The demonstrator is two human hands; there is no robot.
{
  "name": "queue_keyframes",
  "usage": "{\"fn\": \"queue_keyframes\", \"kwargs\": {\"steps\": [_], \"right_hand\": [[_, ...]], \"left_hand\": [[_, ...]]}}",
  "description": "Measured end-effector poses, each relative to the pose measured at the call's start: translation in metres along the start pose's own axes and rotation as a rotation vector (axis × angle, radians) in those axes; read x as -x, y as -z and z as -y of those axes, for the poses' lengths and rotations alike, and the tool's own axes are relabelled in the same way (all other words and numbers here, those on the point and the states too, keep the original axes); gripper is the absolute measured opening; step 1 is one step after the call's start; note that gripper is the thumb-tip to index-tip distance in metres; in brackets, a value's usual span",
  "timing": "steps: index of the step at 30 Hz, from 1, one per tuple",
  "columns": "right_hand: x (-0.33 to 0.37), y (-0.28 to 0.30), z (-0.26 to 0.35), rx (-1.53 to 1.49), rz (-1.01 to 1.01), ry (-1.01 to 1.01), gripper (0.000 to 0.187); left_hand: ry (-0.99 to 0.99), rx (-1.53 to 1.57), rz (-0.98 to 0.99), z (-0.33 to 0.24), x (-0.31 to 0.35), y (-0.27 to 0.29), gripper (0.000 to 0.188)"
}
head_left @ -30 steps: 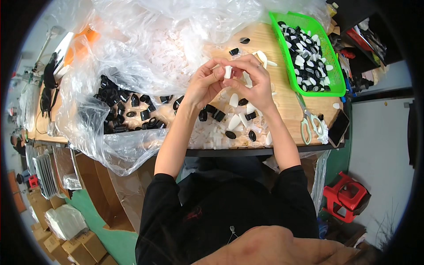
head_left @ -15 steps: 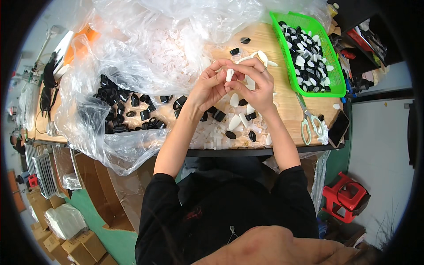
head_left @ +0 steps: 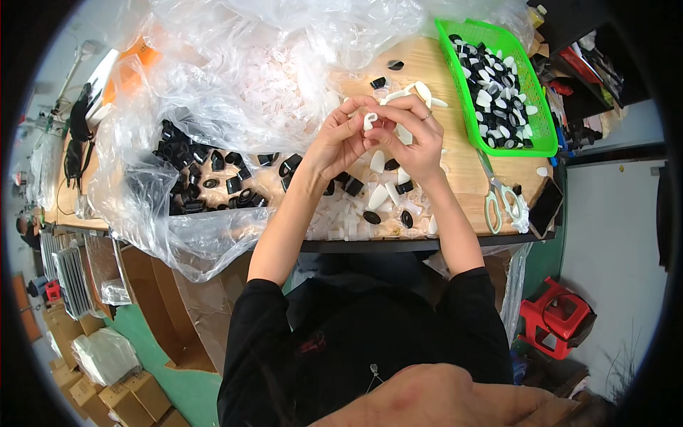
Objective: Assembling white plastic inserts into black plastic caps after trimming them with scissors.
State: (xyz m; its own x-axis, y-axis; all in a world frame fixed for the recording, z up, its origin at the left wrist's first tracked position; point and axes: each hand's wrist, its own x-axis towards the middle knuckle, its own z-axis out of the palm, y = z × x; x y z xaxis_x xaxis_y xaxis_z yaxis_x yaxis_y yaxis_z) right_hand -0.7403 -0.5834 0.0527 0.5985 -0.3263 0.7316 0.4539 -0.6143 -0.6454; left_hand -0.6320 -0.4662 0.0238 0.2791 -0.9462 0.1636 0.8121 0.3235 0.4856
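Fingertips (head_left: 378,122) pinched on white clip (head_left: 369,119)

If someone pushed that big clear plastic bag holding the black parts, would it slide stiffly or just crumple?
Probably crumple: the clear plastic bag lies in loose wrinkled folds and droops over the table edge. Its film looks thin and light, though the black parts inside may anchor it.

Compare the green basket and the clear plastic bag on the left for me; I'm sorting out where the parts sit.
The green basket is a rigid mesh tray at the table's right, holding mixed black and white small parts. The clear plastic bag is soft and crumpled, spills over the table's left edge, and holds mainly black parts. Both lie open on the wooden table and hold loose small pieces.
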Motion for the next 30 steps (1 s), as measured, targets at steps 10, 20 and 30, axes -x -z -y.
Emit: {"fn": "queue_keyframes", "kwargs": {"steps": [10,20,30], "right_hand": [[-0.001,-0.002,0.002,0.042,-0.015,0.097,0.037],[-0.003,0.002,-0.004,0.135,-0.027,0.063,0.029],[-0.004,0.006,-0.002,0.132,-0.013,0.013,0.026]], "left_hand": [[-0.093,-0.162,-0.134,-0.004,0.001,-0.006,0.019],[-0.1,-0.333,-0.185,-0.006,0.002,-0.011,0.026],[0.019,-0.405,-0.147,-0.011,0.004,-0.013,0.029]]}}
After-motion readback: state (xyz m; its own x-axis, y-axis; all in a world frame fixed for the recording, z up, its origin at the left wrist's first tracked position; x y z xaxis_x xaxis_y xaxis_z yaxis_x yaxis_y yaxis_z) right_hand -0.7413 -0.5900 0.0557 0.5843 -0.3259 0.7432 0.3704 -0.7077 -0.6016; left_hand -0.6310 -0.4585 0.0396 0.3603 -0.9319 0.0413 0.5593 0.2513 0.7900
